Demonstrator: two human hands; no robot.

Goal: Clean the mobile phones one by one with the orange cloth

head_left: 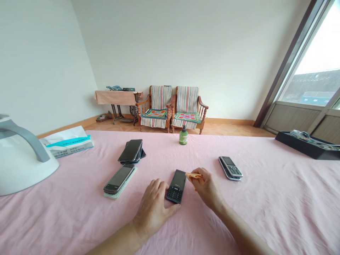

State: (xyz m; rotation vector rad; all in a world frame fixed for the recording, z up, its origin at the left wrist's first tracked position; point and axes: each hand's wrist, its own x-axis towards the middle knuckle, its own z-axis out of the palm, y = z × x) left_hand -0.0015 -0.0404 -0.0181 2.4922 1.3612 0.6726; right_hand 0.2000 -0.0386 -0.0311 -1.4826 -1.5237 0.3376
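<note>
A black keypad phone (176, 186) lies on the pink tablecloth (265, 198) in front of me. My left hand (153, 207) rests on the cloth with its fingers against the phone's left edge, steadying it. My right hand (207, 187) pinches a small orange cloth (195, 176) and holds it at the phone's upper right edge. A small green bottle (183, 135) stands upright farther back.
Two stacks of touchscreen phones (119, 180) (131, 151) lie to the left, and stacked keypad phones (230, 168) to the right. A white appliance with a grey handle (21, 156) and a white packet (67, 141) sit far left, a black tray (308, 143) far right.
</note>
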